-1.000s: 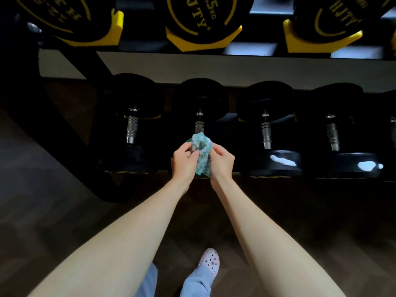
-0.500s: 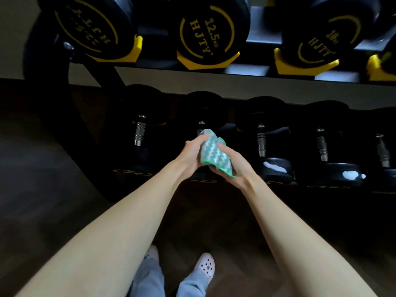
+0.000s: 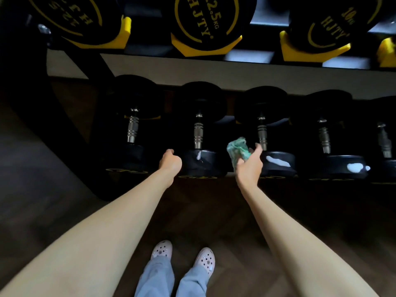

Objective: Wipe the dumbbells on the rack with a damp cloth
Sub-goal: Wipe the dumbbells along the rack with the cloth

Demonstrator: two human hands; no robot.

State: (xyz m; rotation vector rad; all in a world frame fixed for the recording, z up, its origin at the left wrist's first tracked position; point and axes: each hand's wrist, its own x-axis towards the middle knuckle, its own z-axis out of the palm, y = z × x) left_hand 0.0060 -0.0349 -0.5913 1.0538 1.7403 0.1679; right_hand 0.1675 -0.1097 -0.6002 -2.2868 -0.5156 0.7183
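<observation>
Several black dumbbells with chrome handles lie in the lower rack row. My right hand (image 3: 249, 168) grips a crumpled green-and-white cloth (image 3: 237, 149), held up between the second dumbbell (image 3: 198, 133) and the third dumbbell (image 3: 262, 133), just above their near heads. My left hand (image 3: 171, 162) is apart from the cloth, its fingers curled with nothing in them, at the left edge of the second dumbbell's near head (image 3: 203, 161). White patches show on the near heads of the third and fourth dumbbell (image 3: 342, 166).
Larger dumbbells marked HJTY (image 3: 205, 20) rest in yellow cradles (image 3: 308, 52) on the upper rack row, overhanging the lower one. The black rack frame (image 3: 53, 116) slants down at the left. My feet in pale clogs (image 3: 205, 260) stand on the dark wood floor.
Both hands held the cloth together before. Now my left hand has let go and moved left, while my right hand has carried the cloth to the right.
</observation>
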